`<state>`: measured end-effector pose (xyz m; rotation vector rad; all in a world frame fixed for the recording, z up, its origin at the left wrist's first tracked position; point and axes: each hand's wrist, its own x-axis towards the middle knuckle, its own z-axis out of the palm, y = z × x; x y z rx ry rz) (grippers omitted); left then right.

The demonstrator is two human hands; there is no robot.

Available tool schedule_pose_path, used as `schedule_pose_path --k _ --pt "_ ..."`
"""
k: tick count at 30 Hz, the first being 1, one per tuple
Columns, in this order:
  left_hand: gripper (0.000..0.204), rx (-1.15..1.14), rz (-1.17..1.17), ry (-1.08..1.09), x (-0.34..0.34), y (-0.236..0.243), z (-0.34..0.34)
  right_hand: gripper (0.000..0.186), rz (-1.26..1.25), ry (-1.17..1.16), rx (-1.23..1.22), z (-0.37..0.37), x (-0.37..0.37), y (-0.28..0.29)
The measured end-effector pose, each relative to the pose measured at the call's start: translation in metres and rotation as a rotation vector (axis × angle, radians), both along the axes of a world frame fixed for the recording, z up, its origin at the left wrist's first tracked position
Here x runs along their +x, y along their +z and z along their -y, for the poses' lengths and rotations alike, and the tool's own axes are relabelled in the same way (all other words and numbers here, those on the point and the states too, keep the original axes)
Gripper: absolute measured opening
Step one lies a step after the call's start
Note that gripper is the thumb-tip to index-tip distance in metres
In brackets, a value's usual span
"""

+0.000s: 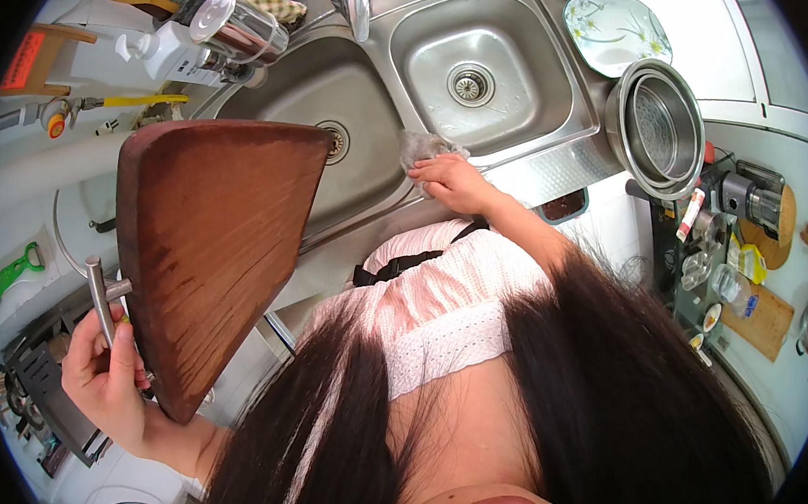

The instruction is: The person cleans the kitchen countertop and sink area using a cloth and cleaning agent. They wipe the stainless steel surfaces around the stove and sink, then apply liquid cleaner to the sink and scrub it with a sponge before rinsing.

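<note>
A thick brown wooden board (217,239) stands tilted on the left, its upper end over the left sink basin (368,90). My left hand (114,372) is closed around the metal bar handle (99,294) on the board's left edge. Grey crumpled cloth (421,145) lies at the front of the divider between the basins. Over it, the bent fingers of my right hand (460,183) press and grip the cloth. Part of the cloth is hidden under those fingers.
Behind the left basin is a chrome faucet (356,13), with a white pump bottle (165,51) and a clear lidded jar (237,27) to its left. Nested metal bowls (619,127) and a floral tray (616,33) sit right of the right basin (417,66).
</note>
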<state>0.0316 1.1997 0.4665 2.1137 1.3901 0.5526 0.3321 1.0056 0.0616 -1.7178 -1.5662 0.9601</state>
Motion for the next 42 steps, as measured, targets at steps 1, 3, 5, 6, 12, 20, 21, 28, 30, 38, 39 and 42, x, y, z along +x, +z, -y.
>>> schedule_pose_path --k 1,3,5,6,12,20,21,28,30,38,39,42 --pt "0.017 0.012 -0.002 0.003 0.001 0.002 0.002 0.031 -0.018 0.000 -0.002 0.000 -0.003 0.002" --pt "0.018 0.016 0.002 0.000 0.004 0.004 0.001 0.029 -0.139 -0.100 -0.031 -0.004 -0.001 0.001" --pt "0.019 0.006 0.004 0.009 0.008 0.007 0.002 0.028 -0.420 -0.165 -0.241 -0.012 0.009 0.001" --pt "0.019 0.014 0.012 0.019 0.010 0.007 0.004 0.027 -0.744 -0.258 -0.180 -0.015 0.011 0.001" --pt "0.022 0.056 -0.017 -0.040 0.030 0.020 0.015 0.036 -1.822 -0.662 0.238 0.011 0.059 0.003" --pt "0.024 0.250 -0.090 -0.101 0.067 0.048 0.029 0.036 -1.787 -1.135 0.704 0.070 0.105 0.013" --pt "0.025 0.347 -0.126 -0.164 0.073 0.051 0.035 0.036 -1.776 -1.148 0.729 0.072 0.105 0.014" --pt "0.030 0.620 0.054 -0.613 0.160 0.038 0.047 0.037 -1.609 -1.278 0.635 0.095 0.092 0.032" --pt "0.027 0.479 0.135 -0.629 0.186 0.040 0.052 0.036 -1.600 -1.264 0.631 0.100 0.089 0.026" --pt "0.014 -0.296 0.435 -0.606 0.308 0.027 0.039 0.036 -1.596 -1.291 0.683 0.125 0.083 0.019" --pt "0.012 -0.381 0.454 -0.585 0.320 0.026 0.038 0.035 -1.602 -1.290 0.688 0.127 0.081 0.019" --pt "0.010 -0.591 0.476 -0.558 0.347 0.017 0.027 0.035 -1.632 -1.263 0.719 0.131 0.076 0.014"
